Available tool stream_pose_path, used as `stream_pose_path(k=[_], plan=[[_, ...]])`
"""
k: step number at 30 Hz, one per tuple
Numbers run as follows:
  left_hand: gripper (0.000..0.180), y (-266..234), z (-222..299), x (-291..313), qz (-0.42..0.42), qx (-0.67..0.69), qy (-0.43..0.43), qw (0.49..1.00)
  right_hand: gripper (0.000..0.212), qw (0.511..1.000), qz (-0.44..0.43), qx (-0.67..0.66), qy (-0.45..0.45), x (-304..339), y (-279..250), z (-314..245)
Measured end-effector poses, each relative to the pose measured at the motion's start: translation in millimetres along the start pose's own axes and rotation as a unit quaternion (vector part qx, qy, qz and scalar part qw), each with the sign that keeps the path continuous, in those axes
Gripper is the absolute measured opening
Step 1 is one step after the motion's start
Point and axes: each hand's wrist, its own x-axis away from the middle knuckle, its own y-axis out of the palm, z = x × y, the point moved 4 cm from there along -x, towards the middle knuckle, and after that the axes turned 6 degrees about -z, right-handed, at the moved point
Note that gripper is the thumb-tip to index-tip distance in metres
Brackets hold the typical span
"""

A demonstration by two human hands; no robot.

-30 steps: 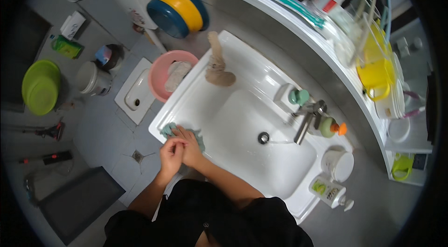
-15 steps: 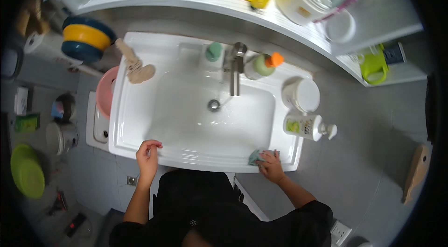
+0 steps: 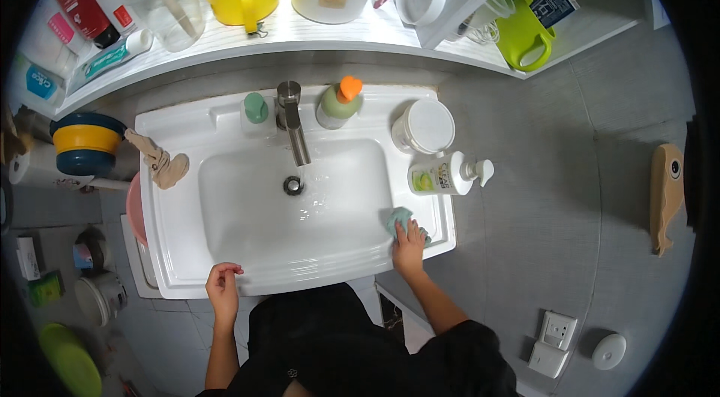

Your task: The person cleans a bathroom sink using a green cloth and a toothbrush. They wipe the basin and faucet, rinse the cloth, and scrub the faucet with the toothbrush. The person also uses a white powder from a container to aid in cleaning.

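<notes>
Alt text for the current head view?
The right hand rests on a green cloth near the front-right corner of a white sink; the left hand is by its front-left rim. A metal tap stands at the back between two bottles.

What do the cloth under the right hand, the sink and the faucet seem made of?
Cloth: likely textile, matte, bunched into folds. Sink: probably glazed ceramic, though moulded resin is possible; glossy white with bright reflections. Faucet: apparently metal, grey with a satin sheen.

Open basin (image 3: 247,224) left of right hand (image 3: 409,248), pump bottle (image 3: 442,175) and white tub (image 3: 426,127) blocking beyond, faucet (image 3: 296,134) overhanging back
</notes>
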Motion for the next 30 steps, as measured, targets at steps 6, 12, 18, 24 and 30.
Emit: stream_pose_path(k=[6,12,18,24,30], plan=[[0.012,8,-14,0,-0.034,0.007,-0.027,0.999,0.045,0.979,0.111,0.033,0.169,-17,-7,13],[0.039,70,-35,-23,-0.165,0.06,-0.094,0.98,0.024,0.853,-0.097,-0.51,0.047,-32,-7,-113],[0.06,125,-43,-93,-0.255,0.074,-0.172,0.949,0.027,0.688,-0.267,-0.674,0.029,-80,-13,-183],[0.033,85,-41,-141,-0.188,-0.035,-0.139,0.972,0.024,0.684,-0.265,-0.678,0.05,-132,-10,-149],[0.017,61,-69,-147,-0.152,0.041,-0.21,0.965,0.023,0.694,-0.351,-0.623,0.086,-147,-1,-148]])
